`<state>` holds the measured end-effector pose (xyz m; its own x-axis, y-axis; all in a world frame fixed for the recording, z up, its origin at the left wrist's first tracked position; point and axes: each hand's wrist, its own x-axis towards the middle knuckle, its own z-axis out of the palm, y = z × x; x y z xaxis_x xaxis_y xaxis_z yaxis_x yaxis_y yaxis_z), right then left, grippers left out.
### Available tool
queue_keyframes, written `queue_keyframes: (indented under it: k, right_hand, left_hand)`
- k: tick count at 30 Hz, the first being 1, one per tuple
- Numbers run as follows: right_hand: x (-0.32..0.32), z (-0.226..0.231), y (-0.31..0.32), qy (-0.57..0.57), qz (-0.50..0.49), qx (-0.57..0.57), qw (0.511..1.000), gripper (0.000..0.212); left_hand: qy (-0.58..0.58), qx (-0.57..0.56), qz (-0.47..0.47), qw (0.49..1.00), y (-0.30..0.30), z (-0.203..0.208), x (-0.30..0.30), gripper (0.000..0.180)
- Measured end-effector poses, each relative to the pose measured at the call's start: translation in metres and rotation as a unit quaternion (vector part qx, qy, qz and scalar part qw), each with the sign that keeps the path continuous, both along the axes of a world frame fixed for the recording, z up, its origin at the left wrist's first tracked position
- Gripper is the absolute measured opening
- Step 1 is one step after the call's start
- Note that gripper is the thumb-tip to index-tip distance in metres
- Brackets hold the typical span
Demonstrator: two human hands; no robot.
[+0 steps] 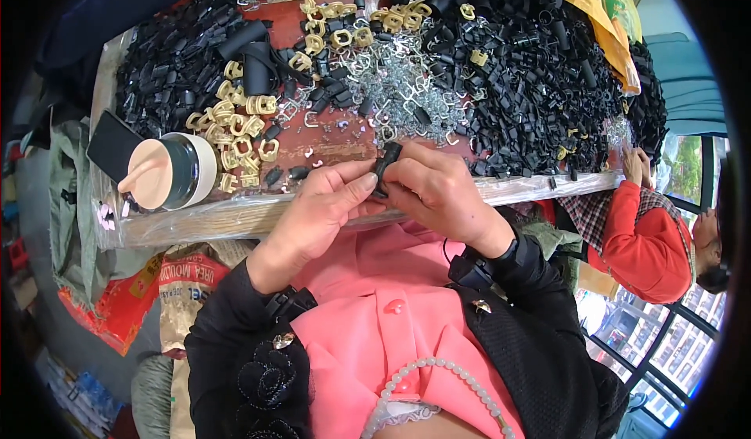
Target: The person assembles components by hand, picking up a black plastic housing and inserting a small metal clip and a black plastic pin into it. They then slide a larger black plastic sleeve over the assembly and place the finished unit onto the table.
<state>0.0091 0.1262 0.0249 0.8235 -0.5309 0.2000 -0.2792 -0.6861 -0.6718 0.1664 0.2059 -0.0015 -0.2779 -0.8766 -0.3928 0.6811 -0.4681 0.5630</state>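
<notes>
Just over the table's near edge, my two hands meet around a small black plastic part (pixel 386 165). My left hand (pixel 332 204) pinches it between thumb and forefinger from the left. From the right, my right hand (pixel 440 193) grips the same part with bent fingers, which hide some of it. Right beyond my hands lies a heap of silvery metal clips and small hardware (pixel 403 87). Tan plastic buckle-like pieces (pixel 238 130) are scattered to the left, and a big pile of black plastic pieces (pixel 516 95) spreads to the right.
At the table's left corner stand a lidded cup (pixel 184 172) and a dark phone (pixel 113 143). The wooden table edge (pixel 211 220) is wrapped in clear film. A person in red sleeves (pixel 649 240) works at the right; another dark sleeve (pixel 117 9) reaches in at the far left. Sacks (pixel 188 283) stand below.
</notes>
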Motion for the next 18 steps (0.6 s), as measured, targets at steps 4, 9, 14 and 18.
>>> queue_keyframes:
  k: [4,9,14,18]
  right_hand:
    - [0.000,0.005,0.003,0.026,-0.017,0.018,0.999,0.014]
    - [-0.001,0.007,0.004,0.028,-0.037,0.017,0.999,0.013]
    - [-0.003,-0.001,-0.006,-0.041,-0.040,0.052,0.997,0.011]
    - [-0.021,-0.005,-0.034,-0.054,-0.109,-0.010,0.993,0.011]
  left_hand:
    - [-0.033,-0.001,-0.026,0.999,0.000,0.000,-0.002,0.033]
    - [-0.022,-0.004,-0.047,0.999,-0.003,-0.001,-0.004,0.033]
    - [0.055,0.008,-0.017,0.998,-0.007,-0.010,-0.004,0.029]
    - [0.064,0.024,0.012,0.998,-0.010,-0.012,0.000,0.027]
